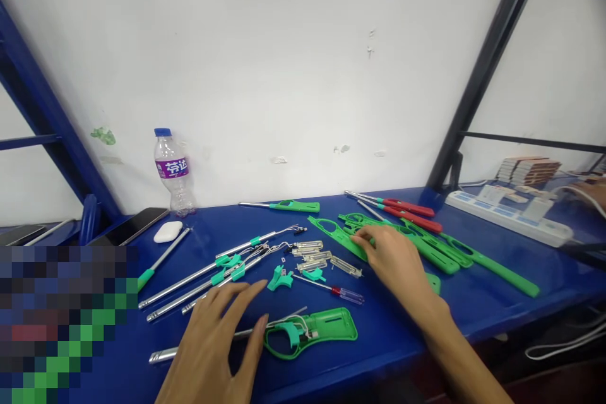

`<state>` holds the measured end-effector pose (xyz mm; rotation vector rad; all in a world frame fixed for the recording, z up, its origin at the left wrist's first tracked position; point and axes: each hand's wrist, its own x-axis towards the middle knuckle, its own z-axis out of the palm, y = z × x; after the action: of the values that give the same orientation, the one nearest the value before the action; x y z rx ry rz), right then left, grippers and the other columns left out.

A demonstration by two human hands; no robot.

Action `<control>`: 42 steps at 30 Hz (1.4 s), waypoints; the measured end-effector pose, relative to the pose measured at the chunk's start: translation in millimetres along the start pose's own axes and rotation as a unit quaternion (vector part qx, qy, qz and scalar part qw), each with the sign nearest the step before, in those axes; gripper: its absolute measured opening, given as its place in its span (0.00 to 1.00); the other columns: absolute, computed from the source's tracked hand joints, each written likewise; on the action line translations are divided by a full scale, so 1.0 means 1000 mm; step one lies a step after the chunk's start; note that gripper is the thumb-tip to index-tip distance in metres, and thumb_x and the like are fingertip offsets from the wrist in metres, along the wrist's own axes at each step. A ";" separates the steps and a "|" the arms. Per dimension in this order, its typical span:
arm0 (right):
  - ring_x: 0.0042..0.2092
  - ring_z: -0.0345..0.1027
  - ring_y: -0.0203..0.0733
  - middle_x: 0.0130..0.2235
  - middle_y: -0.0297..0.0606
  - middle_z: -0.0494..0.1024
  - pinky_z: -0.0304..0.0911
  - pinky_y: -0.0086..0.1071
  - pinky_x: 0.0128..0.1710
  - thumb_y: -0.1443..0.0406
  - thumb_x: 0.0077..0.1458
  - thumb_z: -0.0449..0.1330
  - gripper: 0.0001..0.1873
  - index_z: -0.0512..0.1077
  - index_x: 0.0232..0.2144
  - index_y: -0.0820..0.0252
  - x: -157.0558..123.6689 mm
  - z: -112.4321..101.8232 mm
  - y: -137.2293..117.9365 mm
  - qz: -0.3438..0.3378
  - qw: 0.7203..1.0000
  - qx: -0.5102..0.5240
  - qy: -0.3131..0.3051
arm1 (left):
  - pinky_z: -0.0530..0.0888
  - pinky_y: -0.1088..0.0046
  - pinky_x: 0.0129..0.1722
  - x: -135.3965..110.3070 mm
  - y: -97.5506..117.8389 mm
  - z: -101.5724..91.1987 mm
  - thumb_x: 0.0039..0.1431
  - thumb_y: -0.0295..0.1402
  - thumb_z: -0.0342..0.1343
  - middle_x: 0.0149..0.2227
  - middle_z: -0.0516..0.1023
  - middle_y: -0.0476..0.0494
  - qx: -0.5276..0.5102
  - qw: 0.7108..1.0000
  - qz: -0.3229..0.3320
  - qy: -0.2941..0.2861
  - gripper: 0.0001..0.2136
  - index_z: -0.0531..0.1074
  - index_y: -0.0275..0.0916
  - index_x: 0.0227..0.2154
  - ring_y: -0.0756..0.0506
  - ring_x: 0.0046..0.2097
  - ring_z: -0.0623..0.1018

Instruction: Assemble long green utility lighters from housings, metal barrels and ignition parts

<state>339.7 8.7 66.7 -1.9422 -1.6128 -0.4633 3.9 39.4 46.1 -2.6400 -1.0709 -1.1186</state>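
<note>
My left hand [215, 341] lies low over the blue table [473, 303] with its fingers stretched out, resting on the metal tube of a half-built green lighter [312, 330]. My right hand [391, 259] reaches to the pile of green plastic lighter shells [426, 243], its fingertips touching one shell; I cannot see whether they grip it. Between the hands lie teal triggers [279, 279], clear small parts [310, 255] and a small red-tipped screwdriver [338, 292].
Several metal tubes with teal collars [208, 278] lie at left centre. Red-handled lighters [407, 211] and one finished green lighter [293, 206] sit farther back. A water bottle [173, 170], a phone [130, 225] and a white case [167, 231] stand at left, a power strip [511, 214] at right.
</note>
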 end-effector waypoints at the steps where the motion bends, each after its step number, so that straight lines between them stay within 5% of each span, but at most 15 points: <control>1: 0.34 0.77 0.52 0.32 0.41 0.84 0.56 0.36 0.28 0.65 0.70 0.60 0.12 0.80 0.33 0.56 0.000 0.001 0.003 0.009 1.000 -0.005 -0.003 | 0.81 0.49 0.52 0.013 0.002 0.001 0.73 0.41 0.54 0.52 0.81 0.40 -0.004 1.000 0.020 -0.008 0.16 0.75 0.46 0.58 0.35 0.52 0.81; 3: 0.34 0.78 0.51 0.33 0.40 0.85 0.58 0.36 0.28 0.62 0.71 0.60 0.12 0.81 0.36 0.56 -0.001 0.000 0.004 0.017 1.000 -0.004 -0.006 | 0.79 0.45 0.52 0.041 0.005 0.005 0.74 0.33 0.50 0.49 0.81 0.37 -0.013 0.996 0.044 -0.075 0.13 0.78 0.41 0.52 0.35 0.50 0.80; 7: 0.38 0.79 0.48 0.39 0.37 0.86 0.67 0.36 0.35 0.57 0.70 0.63 0.09 0.81 0.43 0.53 -0.006 -0.008 -0.006 -0.015 0.999 0.033 -0.029 | 0.79 0.52 0.50 0.084 0.012 0.016 0.69 0.25 0.53 0.44 0.81 0.41 -0.027 0.984 0.082 -0.155 0.11 0.81 0.41 0.44 0.38 0.47 0.79; 13: 0.41 0.79 0.50 0.35 0.35 0.84 0.69 0.38 0.41 0.63 0.65 0.70 0.05 0.82 0.43 0.53 -0.018 -0.010 -0.022 -0.073 0.991 0.045 -0.099 | 0.76 0.54 0.55 0.110 0.026 0.037 0.68 0.25 0.58 0.44 0.82 0.43 -0.036 0.965 0.102 -0.241 0.08 0.81 0.41 0.42 0.38 0.49 0.79; 21: 0.44 0.78 0.55 0.39 0.40 0.85 0.68 0.45 0.45 0.65 0.67 0.67 0.07 0.82 0.47 0.56 -0.023 0.001 -0.023 -0.052 0.992 0.018 -0.118 | 0.74 0.55 0.50 0.126 0.017 0.037 0.73 0.27 0.51 0.43 0.82 0.39 -0.017 0.965 0.040 -0.260 0.11 0.80 0.39 0.42 0.36 0.49 0.76; 29: 0.47 0.78 0.56 0.44 0.45 0.84 0.70 0.48 0.47 0.66 0.72 0.60 0.10 0.81 0.49 0.59 -0.022 0.006 -0.022 -0.041 0.995 0.028 -0.086 | 0.79 0.56 0.52 0.131 -0.010 0.024 0.72 0.38 0.61 0.45 0.82 0.44 -0.031 0.944 -0.011 -0.328 0.09 0.78 0.37 0.43 0.43 0.48 0.82; 42: 0.46 0.77 0.54 0.44 0.44 0.83 0.72 0.46 0.47 0.66 0.72 0.58 0.10 0.80 0.48 0.58 -0.028 0.010 -0.018 -0.053 0.995 0.080 -0.037 | 0.81 0.63 0.44 0.127 -0.018 0.020 0.73 0.40 0.60 0.41 0.82 0.46 -0.079 0.912 -0.052 -0.400 0.11 0.78 0.37 0.43 0.46 0.40 0.82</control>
<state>315.7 -4.8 46.3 -1.7804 -1.7508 -0.2956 66.2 132.3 111.5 -3.2902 -1.2582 -0.0622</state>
